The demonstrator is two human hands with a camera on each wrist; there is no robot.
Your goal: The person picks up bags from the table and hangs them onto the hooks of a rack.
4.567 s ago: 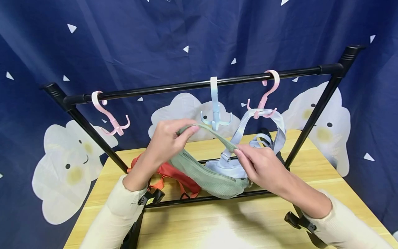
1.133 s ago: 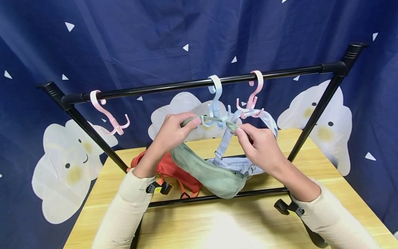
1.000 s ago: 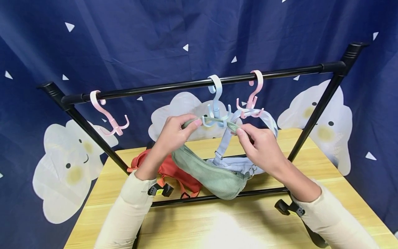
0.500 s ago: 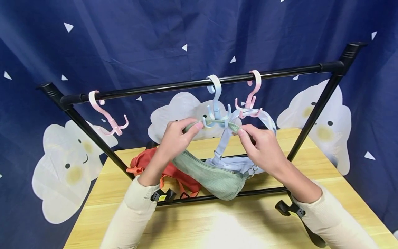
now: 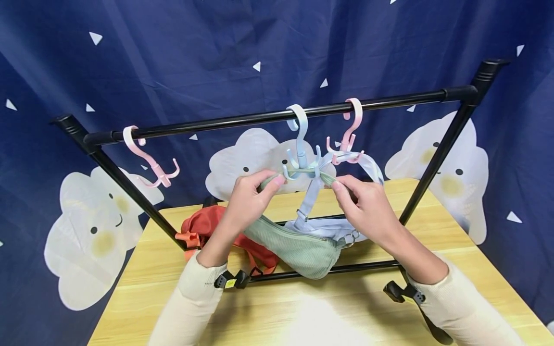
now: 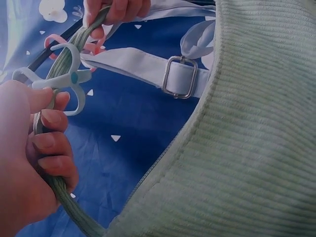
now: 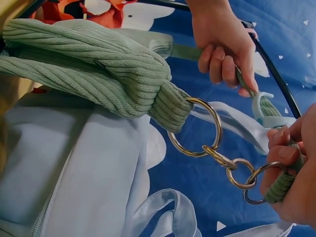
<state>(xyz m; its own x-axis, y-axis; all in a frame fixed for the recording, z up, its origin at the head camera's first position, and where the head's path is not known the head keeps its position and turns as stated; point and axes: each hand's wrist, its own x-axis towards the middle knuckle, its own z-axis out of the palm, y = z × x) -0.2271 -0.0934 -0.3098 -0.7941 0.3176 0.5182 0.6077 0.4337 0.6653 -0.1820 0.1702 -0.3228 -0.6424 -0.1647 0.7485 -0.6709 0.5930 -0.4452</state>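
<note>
A green corduroy bag (image 5: 296, 245) hangs below its strap, over the lower bar of a black rack. My left hand (image 5: 251, 194) grips the strap at its left part, and my right hand (image 5: 365, 204) pinches it at the right, near the metal rings (image 7: 232, 165). Between the two hands, the green strap (image 6: 69, 54) lies in the prongs of a light blue hook (image 5: 300, 144). Just to the right, a pink hook (image 5: 352, 127) bears the strap of a pale blue bag (image 5: 320, 228), which is partly hidden behind the green one.
Another pink hook (image 5: 149, 161) hangs at the left of the rack's top bar (image 5: 225, 122). A red bag (image 5: 203, 221) with orange straps lies behind my left forearm on the wooden table (image 5: 277, 312). A dark blue curtain (image 5: 182, 57) stands behind.
Both hands have brought the green strap to the blue hook and lowered it into the prongs. The blue hook has turned, and the right pink hook has shifted left along the bar.
</note>
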